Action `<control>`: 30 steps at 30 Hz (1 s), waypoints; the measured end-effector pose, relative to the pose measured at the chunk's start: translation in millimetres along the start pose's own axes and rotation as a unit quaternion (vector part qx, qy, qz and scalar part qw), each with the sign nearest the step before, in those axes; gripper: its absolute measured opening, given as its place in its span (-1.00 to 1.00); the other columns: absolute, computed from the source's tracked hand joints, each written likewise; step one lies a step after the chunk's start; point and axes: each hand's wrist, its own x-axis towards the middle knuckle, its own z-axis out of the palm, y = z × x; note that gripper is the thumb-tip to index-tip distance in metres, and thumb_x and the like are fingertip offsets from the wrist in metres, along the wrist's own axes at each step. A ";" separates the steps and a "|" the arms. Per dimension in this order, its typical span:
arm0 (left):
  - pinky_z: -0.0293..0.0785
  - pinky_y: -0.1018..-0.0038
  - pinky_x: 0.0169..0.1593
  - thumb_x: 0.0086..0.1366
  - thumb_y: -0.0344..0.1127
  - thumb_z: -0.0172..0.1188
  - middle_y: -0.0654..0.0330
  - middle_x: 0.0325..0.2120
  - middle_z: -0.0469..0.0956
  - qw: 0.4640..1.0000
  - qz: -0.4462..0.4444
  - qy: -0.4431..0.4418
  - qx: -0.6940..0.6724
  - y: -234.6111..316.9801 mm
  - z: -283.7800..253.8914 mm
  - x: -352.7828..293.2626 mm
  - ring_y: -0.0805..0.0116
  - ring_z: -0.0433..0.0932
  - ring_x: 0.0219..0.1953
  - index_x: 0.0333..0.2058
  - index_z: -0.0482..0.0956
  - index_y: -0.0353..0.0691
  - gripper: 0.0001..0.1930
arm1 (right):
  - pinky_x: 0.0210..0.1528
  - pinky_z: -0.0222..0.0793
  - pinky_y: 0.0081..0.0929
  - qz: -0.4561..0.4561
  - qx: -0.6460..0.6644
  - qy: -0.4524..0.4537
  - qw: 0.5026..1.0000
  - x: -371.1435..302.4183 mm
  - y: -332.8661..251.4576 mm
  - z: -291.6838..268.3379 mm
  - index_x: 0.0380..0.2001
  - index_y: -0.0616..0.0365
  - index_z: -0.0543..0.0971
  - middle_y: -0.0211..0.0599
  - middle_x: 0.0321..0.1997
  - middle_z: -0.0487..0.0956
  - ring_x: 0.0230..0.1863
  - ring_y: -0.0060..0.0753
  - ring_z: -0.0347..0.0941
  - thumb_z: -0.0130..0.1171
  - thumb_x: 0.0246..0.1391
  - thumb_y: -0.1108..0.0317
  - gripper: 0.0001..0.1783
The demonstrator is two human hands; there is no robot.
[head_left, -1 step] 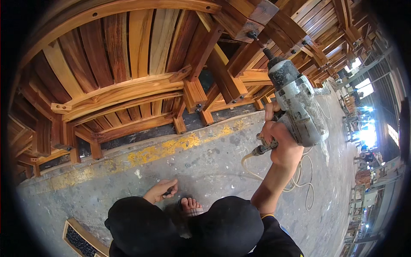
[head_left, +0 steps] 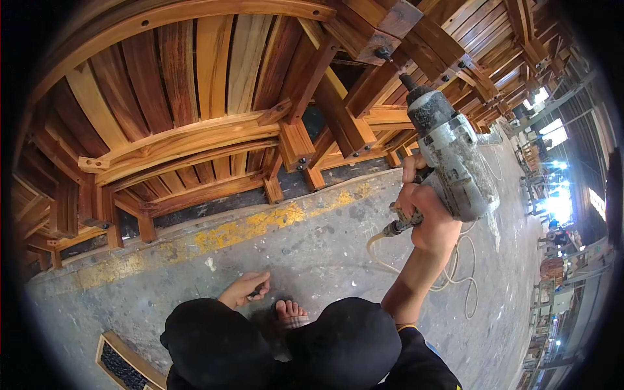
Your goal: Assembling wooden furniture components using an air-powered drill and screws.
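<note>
My right hand (head_left: 426,205) is wrapped round the handle of a worn grey pneumatic impact driver (head_left: 452,156), held up at the right. Its bit points up at a small black foot (head_left: 382,52) on the end of a square wooden leg (head_left: 393,25). At this angle I cannot tell whether the bit is seated in it. Low in front of my knees, my left hand (head_left: 247,288) is closed on a small black piece (head_left: 256,290), mostly hidden by the fingers. The leg belongs to slatted wooden furniture (head_left: 195,71) with its leg ends facing me.
A pale air hose (head_left: 471,286) hangs from the driver and coils on the grey concrete floor (head_left: 325,260). A wooden box (head_left: 127,364) of small black pieces lies at the lower left. More wooden furniture (head_left: 494,32) runs off to the upper right. A worn yellow line (head_left: 253,224) crosses the floor.
</note>
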 end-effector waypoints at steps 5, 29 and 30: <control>0.15 0.53 -0.68 0.33 0.08 0.02 0.24 -0.73 0.38 0.974 -0.025 0.067 0.217 -8.4 -17.9 27.0 0.49 0.35 -0.71 -0.63 0.41 -0.23 -0.49 | -0.66 0.12 -0.63 0.004 0.009 -0.004 1.000 -0.1 3.6 1.9 -0.23 0.32 0.41 -0.16 -0.40 0.46 -0.70 -0.58 0.18 0.02 -0.34 0.63 -0.57; 0.55 0.25 -0.24 0.27 0.01 0.04 0.09 -0.40 0.63 0.601 0.070 0.191 0.773 -20.6 4.0 72.2 0.13 0.63 -0.25 -0.41 0.66 -0.17 -0.62 | -0.66 0.06 -0.68 0.001 0.025 -0.007 1.000 0.1 -0.1 4.5 -0.26 0.29 0.39 -0.23 -0.41 0.43 -0.69 -0.63 0.13 0.04 -0.28 0.61 -0.64; 0.55 0.24 -0.24 0.28 0.01 0.04 0.09 -0.40 0.63 0.602 0.068 0.191 0.772 -21.3 3.8 72.1 0.13 0.63 -0.25 -0.40 0.66 -0.17 -0.62 | -0.66 0.06 -0.68 0.001 0.025 -0.007 1.000 0.1 -0.2 4.3 -0.26 0.29 0.39 -0.23 -0.41 0.43 -0.69 -0.63 0.13 0.04 -0.28 0.61 -0.64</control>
